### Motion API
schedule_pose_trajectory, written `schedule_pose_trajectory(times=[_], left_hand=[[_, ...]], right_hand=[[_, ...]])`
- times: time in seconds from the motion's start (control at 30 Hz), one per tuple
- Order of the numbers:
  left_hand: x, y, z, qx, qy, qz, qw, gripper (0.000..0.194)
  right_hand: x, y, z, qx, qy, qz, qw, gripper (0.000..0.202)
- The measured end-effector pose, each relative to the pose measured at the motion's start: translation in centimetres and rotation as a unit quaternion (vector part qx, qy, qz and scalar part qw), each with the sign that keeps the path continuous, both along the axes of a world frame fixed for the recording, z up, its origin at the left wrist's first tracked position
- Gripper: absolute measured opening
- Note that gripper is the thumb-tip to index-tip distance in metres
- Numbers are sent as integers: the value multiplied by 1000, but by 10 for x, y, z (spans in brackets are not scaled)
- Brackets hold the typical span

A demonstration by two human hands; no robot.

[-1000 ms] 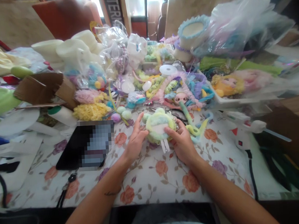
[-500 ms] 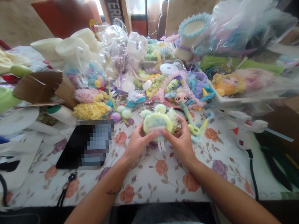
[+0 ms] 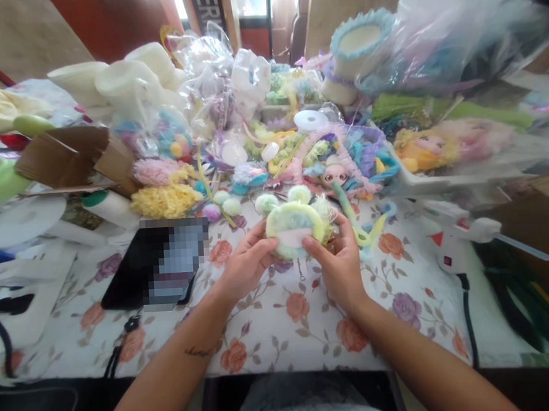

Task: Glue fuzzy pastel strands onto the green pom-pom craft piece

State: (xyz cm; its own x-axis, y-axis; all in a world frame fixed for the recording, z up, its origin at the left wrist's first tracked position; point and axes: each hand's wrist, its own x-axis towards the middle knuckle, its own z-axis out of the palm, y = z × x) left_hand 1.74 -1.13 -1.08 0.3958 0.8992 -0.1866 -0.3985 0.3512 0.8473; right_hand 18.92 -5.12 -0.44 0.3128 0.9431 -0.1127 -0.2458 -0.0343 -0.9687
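Between my two hands, above the flowered tablecloth [image 3: 281,328], is a small round fuzzy craft piece [image 3: 295,226]. It has a yellow-green rim, a pale flat patch in its middle, pompoms on top and a white tag [image 3: 300,269] hanging below. My left hand [image 3: 247,259] grips its left edge, thumb on the near face. My right hand [image 3: 339,257] holds the right side, thumb resting on the lower rim. The fingers behind the piece are partly hidden. Just beyond lie loose pompoms [image 3: 231,206] and a yellow-green fuzzy strip [image 3: 370,230].
A black tablet [image 3: 125,262] lies left of my hands. On the right stands a white glue gun [image 3: 460,242] with its cord. Behind are a cardboard box [image 3: 64,158], yellow yarn [image 3: 164,202], a doll head [image 3: 335,173], plastic bags [image 3: 468,30] and a white tray [image 3: 439,181] holding dolls.
My left thumb has moved left, off the middle of the piece toward its edge. More of the pale patch shows, and the view has shifted slightly.
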Motion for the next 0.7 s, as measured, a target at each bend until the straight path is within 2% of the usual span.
schedule_pose_trajectory(times=[0.23, 0.57, 0.7], left_hand=[[0, 0, 1, 15, 4, -14, 1000, 54], [-1, 1, 3, 29, -4, -38, 999, 67], [0, 1, 2, 38, 19, -17, 999, 61]], right_hand=[[-1, 0, 0, -5, -8, 1, 1000, 80], [0, 0, -1, -19, -10, 13, 1000, 84], [0, 1, -5, -22, 6, 22, 999, 86]])
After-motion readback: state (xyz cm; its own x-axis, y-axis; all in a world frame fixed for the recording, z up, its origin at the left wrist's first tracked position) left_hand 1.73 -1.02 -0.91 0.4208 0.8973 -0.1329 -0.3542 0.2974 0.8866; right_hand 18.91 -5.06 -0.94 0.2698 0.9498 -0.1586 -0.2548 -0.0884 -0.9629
